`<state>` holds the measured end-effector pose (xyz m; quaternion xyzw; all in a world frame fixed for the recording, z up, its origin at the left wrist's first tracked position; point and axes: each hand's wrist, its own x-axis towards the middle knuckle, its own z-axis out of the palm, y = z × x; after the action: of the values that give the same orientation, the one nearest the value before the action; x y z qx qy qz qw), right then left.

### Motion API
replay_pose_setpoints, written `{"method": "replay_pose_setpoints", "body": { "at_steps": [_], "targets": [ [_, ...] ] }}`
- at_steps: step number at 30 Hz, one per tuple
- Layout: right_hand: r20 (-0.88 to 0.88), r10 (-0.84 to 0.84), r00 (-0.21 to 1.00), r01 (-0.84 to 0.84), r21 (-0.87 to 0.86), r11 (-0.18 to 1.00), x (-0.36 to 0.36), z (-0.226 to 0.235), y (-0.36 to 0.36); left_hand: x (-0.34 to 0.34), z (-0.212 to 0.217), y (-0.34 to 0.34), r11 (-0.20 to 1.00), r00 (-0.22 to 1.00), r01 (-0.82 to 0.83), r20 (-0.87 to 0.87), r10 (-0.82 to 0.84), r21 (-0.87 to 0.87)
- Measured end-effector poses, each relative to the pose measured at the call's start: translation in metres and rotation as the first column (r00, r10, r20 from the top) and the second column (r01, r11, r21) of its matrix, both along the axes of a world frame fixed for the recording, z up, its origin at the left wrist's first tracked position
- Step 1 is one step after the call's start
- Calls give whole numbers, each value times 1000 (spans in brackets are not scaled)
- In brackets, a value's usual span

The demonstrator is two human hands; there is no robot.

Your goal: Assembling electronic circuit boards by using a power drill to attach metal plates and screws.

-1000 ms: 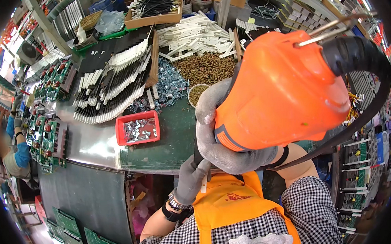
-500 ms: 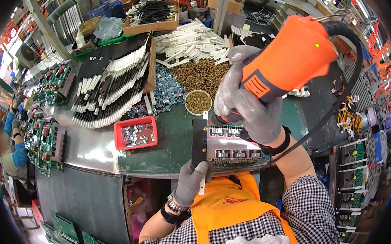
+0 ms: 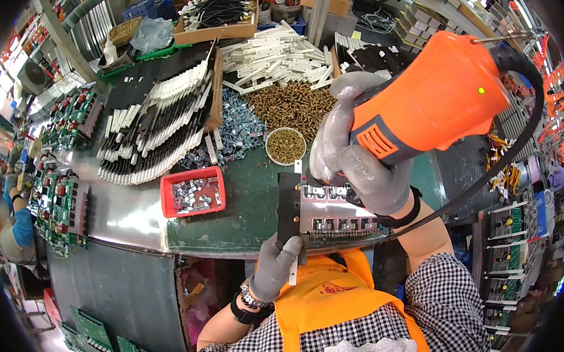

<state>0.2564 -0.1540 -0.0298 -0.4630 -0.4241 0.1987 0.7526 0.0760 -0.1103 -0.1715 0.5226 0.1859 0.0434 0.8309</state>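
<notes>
The right hand [image 3: 359,165] grips the orange driver [image 3: 426,106] over the assembly [image 3: 336,214]. The left hand [image 3: 276,263] holds its black bar [image 3: 288,204]. It seems a screw-driving step; next, the tip must meet a screw squarely.

Left hand [image 3: 276,264]: gloved in grey, reaching up from the near edge, fingers pinching closed in a grip, watch on wrist. Right hand [image 3: 358,152]: gloved in grey, raised farther right, fingers wrapping tightly in a grasp, forearm bare, dark wristband.
</notes>
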Motion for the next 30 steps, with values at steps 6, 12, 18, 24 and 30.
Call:
{"method": "replay_pose_setpoints", "body": {
  "at_steps": [6,12,18,24,30],
  "targets": [
    [22,-26,999,27,-42,999,0,-2,5,-1,2,0,1000,1000,-7,2,7,-13],
    [56,-57,997,61,-62,996,-3,3,6,-3,0,-4,998,1000,-28,7,29,-57],
    [16,-45,999,45,17,999,-8,15,1,-5,-6,-11,997,996,-75,41,76,-15],
    [24,-107,994,95,290,952,-3,37,-35,-21,4,11,972,998,-59,-3,61,229],
    [110,-122,986,51,500,865,28,44,-98,9,51,98,570,957,-272,157,243,775]
  ]
}}
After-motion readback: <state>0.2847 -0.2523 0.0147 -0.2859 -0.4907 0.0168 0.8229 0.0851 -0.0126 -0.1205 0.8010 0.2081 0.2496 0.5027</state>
